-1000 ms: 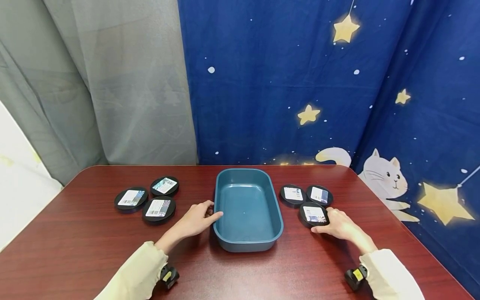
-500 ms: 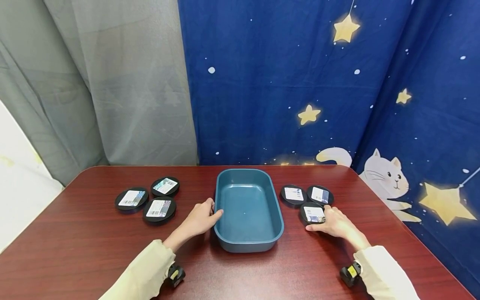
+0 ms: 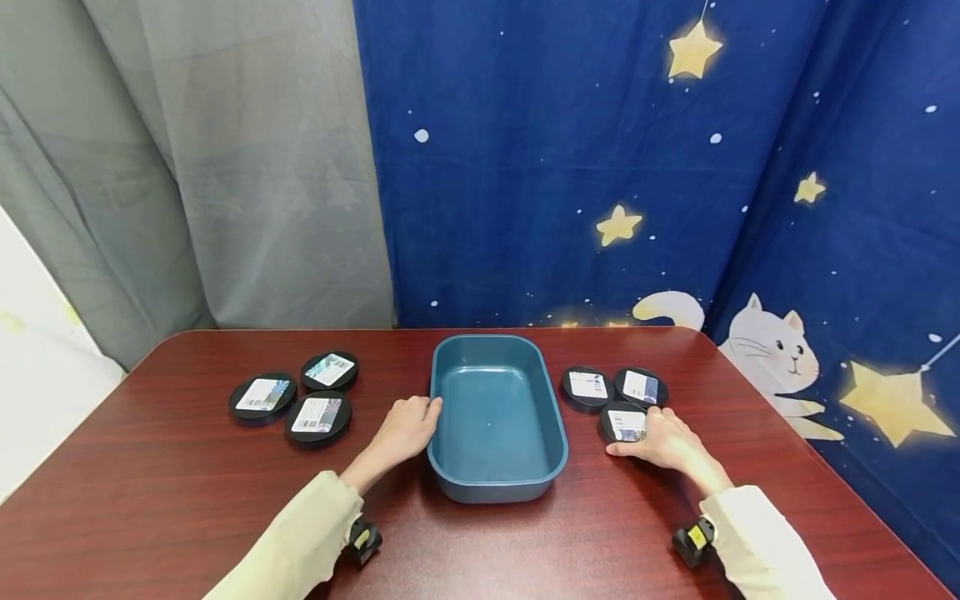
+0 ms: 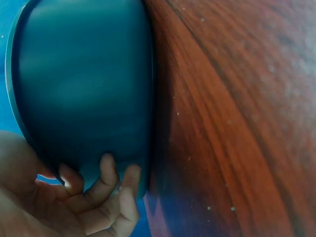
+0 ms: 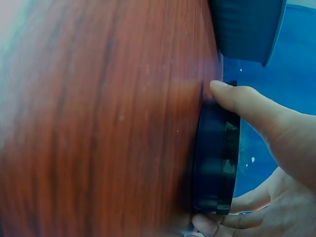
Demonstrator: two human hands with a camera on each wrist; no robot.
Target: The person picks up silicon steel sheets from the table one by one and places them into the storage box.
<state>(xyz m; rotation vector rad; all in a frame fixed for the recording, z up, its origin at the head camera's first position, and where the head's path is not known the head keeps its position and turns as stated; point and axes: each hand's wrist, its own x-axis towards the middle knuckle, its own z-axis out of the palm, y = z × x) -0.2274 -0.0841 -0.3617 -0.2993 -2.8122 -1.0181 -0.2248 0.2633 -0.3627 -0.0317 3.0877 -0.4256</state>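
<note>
A deep blue-green plastic bin (image 3: pixel 498 493) with rounded corners stands upright in the middle of the table. My left hand (image 3: pixel 405 429) holds its left side; in the left wrist view the fingers lie curled against the outer wall (image 4: pixel 89 84), and the thumb is at the rim. To the right of the bin, my right hand (image 3: pixel 666 442) grips a flat round black container (image 3: pixel 624 423) with a white label. In the right wrist view its thumb and fingers lie on opposite sides of the container (image 5: pixel 217 158), which rests on the table.
Two similar round containers, one behind left (image 3: pixel 585 388) and one behind right (image 3: pixel 641 387), sit close to the gripped one. Left of the bin, several more lie grouped, the nearest (image 3: pixel 318 419) facing label up. Curtains hang behind the reddish-brown table (image 3: pixel 187 517).
My left thumb has shifted from over the bin's inside up along the rim, the hand edging right. My right hand has slid slightly left, further round the container. The bin stays put.
</note>
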